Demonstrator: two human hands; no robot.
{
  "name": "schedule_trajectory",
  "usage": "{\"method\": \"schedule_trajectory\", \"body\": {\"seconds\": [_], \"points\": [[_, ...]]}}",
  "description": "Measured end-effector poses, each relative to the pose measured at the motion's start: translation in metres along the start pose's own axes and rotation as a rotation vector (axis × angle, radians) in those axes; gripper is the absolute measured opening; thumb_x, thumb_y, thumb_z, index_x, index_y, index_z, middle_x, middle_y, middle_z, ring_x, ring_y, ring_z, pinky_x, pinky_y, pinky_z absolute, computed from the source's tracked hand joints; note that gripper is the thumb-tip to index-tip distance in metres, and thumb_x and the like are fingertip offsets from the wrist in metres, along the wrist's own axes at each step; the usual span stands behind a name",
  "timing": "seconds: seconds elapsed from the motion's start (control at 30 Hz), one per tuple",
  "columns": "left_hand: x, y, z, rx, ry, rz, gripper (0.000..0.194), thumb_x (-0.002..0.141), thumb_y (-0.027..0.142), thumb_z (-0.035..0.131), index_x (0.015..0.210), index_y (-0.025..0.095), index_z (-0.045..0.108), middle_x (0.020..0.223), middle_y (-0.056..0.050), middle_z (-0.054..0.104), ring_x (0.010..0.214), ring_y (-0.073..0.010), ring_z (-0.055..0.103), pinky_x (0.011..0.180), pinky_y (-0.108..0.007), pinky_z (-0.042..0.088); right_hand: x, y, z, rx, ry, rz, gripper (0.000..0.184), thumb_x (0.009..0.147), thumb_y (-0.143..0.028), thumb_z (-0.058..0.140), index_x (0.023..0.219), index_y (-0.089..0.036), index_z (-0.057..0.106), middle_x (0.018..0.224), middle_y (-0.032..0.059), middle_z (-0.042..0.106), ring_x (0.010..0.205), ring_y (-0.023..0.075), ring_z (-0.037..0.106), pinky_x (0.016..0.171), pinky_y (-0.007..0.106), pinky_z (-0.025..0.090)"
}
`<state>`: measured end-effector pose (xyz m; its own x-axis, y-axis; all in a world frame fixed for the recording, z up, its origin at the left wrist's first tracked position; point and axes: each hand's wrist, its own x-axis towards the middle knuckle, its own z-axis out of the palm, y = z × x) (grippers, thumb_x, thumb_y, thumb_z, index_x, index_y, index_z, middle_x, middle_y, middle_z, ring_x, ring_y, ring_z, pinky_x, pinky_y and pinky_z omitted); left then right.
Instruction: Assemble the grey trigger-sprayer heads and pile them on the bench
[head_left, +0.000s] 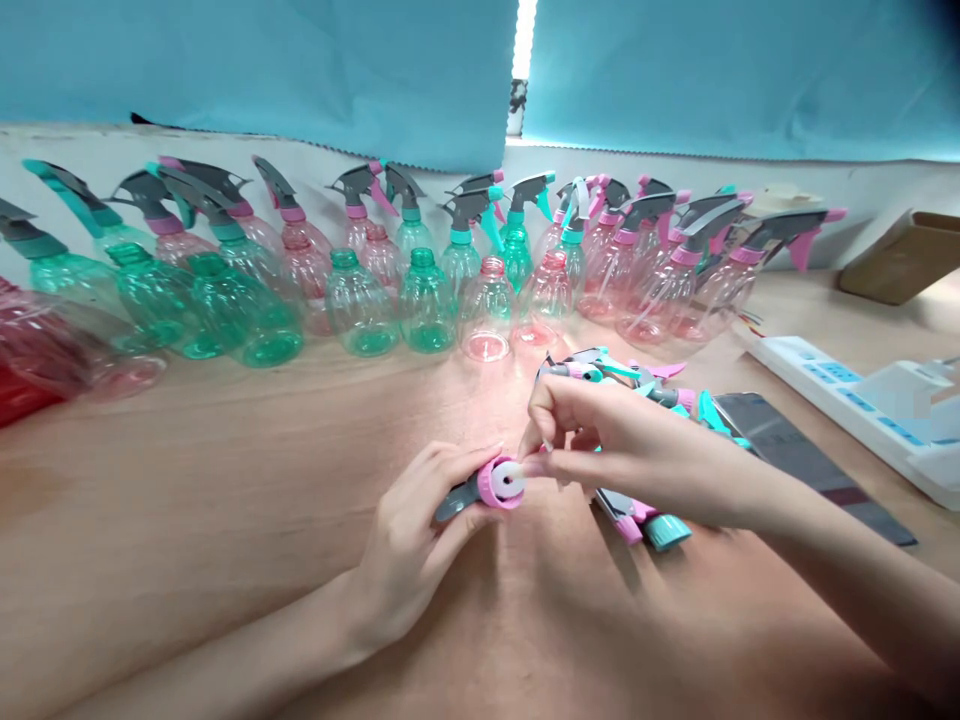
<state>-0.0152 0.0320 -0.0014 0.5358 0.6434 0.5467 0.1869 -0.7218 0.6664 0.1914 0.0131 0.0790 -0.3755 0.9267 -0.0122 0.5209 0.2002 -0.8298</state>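
My left hand point(416, 530) is closed round a grey spray head with a pink screw cap point(496, 484), the cap's open end facing me. My right hand point(600, 440) pinches at the white inside of that cap with thumb and forefinger; what the fingertips hold is too small to name. Both hands hover just above the wooden table point(225, 500), near its middle. Right behind my right hand lies a pile of loose spray heads point(645, 385) in grey, pink and teal, with a teal-capped one point(664, 530) under my wrist.
A long row of green and pink clear plastic bottles point(360, 300) stands along the back, some bare-necked, several with spray heads point(675, 250) fitted. A white power strip point(847, 400) and a dark flat sheet point(795, 450) lie at the right. Blue cloth point(300, 70) hangs behind.
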Motion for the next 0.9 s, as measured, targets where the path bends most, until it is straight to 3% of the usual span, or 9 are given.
{"method": "schedule_trajectory", "body": {"seconds": [0.17,0.3,0.9], "points": [[-0.001,-0.002,0.001,0.018,0.006,-0.058,0.028,0.089,0.024,0.056,0.117,0.021,0.054,0.097,-0.003,0.062,0.085,-0.0152,0.059,0.076,-0.028,0.048,0.005,0.004,-0.001,-0.204,0.113,-0.075,0.023,0.075,-0.018,0.064,0.069,-0.02,0.041,0.069,-0.0046,0.05,0.062,0.0095,0.047,0.054,0.023,0.035],[-0.001,-0.002,0.001,0.022,-0.02,-0.042,0.027,0.09,0.023,0.055,0.117,0.021,0.054,0.101,-0.004,0.062,0.089,-0.0153,0.059,0.078,-0.028,0.048,0.003,0.005,-0.008,-0.186,0.087,-0.088,0.011,0.078,-0.014,0.058,0.077,-0.02,0.049,0.078,-0.0019,0.056,0.071,0.0115,0.054,0.059,0.024,0.041],[-0.001,-0.003,0.0,0.032,-0.048,-0.014,0.024,0.092,0.024,0.051,0.116,0.021,0.053,0.099,-0.005,0.061,0.087,-0.0161,0.058,0.077,-0.03,0.048,-0.002,0.0,0.006,-0.378,0.058,-0.198,0.01,0.08,-0.016,0.059,0.083,-0.021,0.051,0.074,-0.0053,0.06,0.063,0.0076,0.056,0.053,0.019,0.038]]}}
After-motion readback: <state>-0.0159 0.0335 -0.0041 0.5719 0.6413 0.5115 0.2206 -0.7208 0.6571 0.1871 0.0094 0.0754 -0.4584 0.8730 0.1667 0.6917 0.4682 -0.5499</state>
